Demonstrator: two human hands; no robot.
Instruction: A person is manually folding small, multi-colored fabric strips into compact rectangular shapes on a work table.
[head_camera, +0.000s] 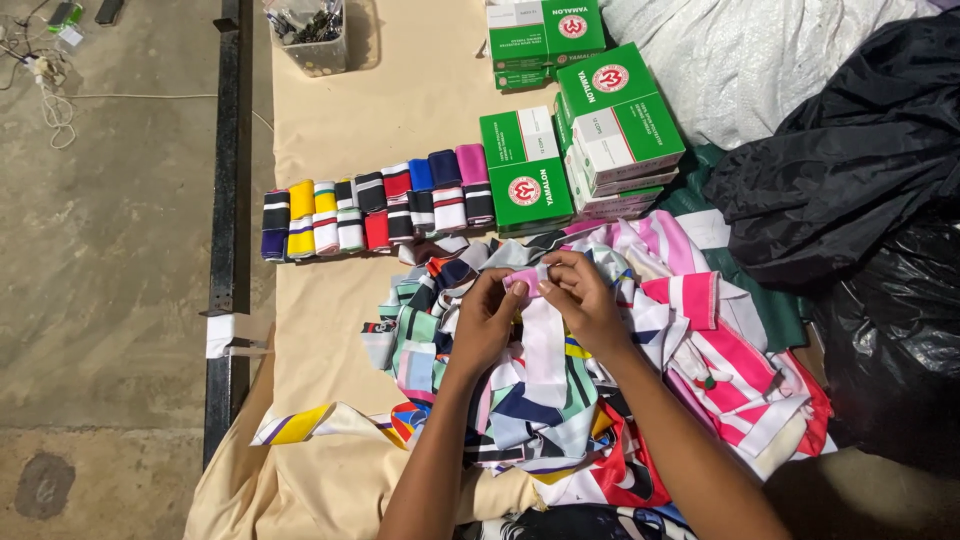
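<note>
— What is seen of the surface?
— A beige cloth-covered table (340, 120) is bordered at left by concrete floor (110, 250). A clear tub (312, 40) of small items is set far.
— And the hands?
— A pink-and-white strip (530, 285) is pinched by left hand (487, 318) and right hand (583, 300) above the heaped fabric pile (560, 390).

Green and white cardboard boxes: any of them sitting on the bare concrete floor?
No, the green and white cardboard boxes are all stacked on the beige cloth-covered table, beside the row of rolled striped fabric bands.

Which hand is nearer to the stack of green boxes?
Right. The right hand sits just below and left of the green boxes, pinching a pink-and-white strip; the left hand holds the same strip farther left.
</note>
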